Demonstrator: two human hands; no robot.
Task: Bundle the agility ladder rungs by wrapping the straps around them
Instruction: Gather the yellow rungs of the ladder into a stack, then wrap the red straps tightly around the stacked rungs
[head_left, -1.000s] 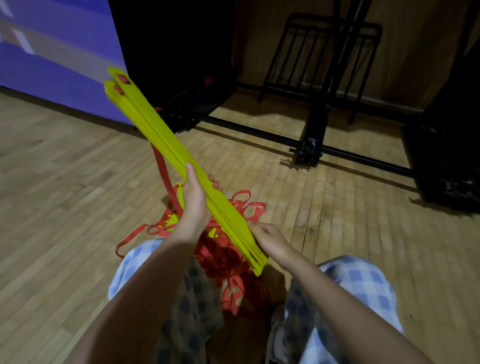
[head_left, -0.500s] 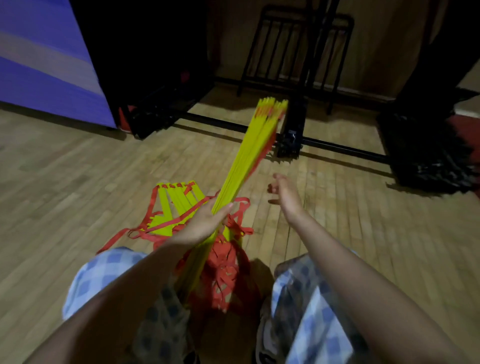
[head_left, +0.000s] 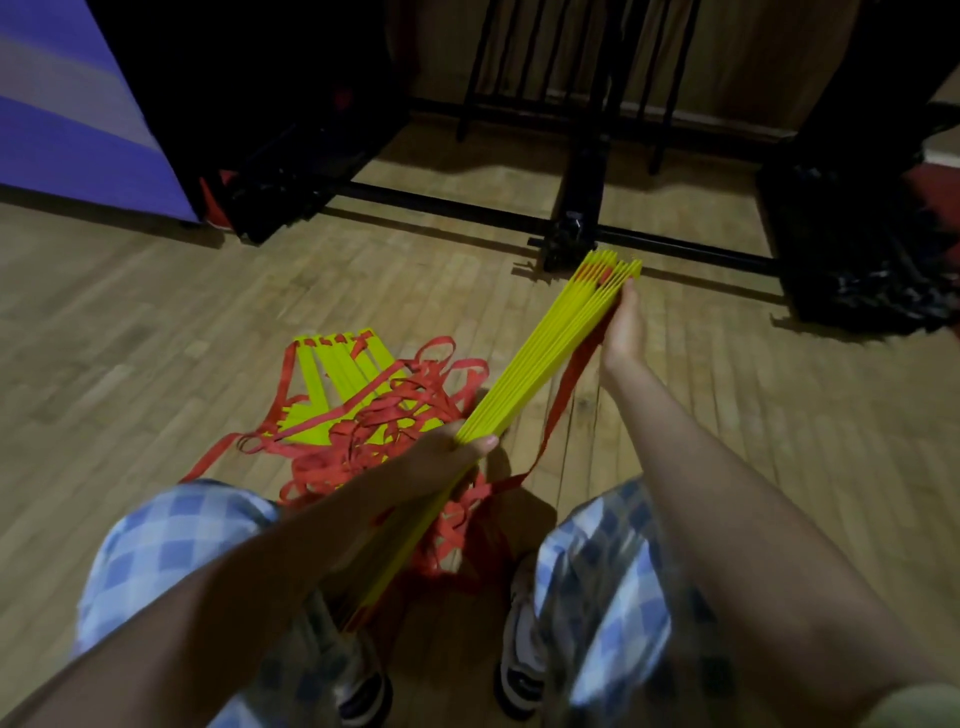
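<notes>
A stack of yellow ladder rungs (head_left: 540, 364) slants from my lap up toward the right, its far end fanned slightly. My left hand (head_left: 447, 462) grips the stack near its middle, thumb on top. My right hand (head_left: 621, 327) holds the stack's far end from the right side, fingers underneath. One red strap (head_left: 563, 395) hangs from the far end down toward my knees. On the floor to the left lie several more yellow rungs (head_left: 337, 379), spread out, in a tangle of red straps (head_left: 395, 415).
Wooden plank floor (head_left: 130, 338) all around. A black metal stand base (head_left: 576, 228) and rail cross the floor ahead. Dark equipment (head_left: 862, 249) sits at the right, a purple panel (head_left: 78, 130) at the left. My checked trouser legs and shoes fill the bottom.
The rung stack has swung from pointing upper left to pointing upper right and lower. My right hand let go of the near end, reached forward and now holds the far end.
</notes>
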